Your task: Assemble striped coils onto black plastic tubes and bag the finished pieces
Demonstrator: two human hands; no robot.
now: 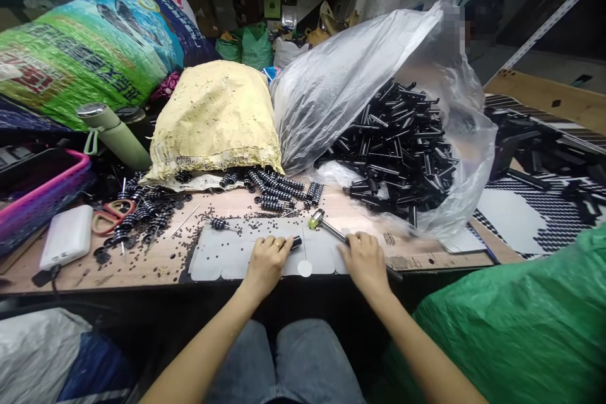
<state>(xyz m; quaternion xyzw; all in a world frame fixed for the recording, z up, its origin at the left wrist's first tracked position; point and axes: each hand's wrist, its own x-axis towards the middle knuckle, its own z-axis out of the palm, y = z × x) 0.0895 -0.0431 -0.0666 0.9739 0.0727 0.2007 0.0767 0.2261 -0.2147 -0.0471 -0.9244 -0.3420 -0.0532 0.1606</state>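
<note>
Two hands low in the head view: left hand (267, 263) gripping a black piece (296, 242) over the gray mat (227, 255), right hand (367, 260) closed round the hammer (331, 228), centre frame; wooden bench (165, 259) beneath, dim room behind, sacks upper left.

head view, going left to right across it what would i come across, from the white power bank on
white power bank → scissors → left hand gripping a black part → hammer → right hand around its handle end → big green sack
</note>
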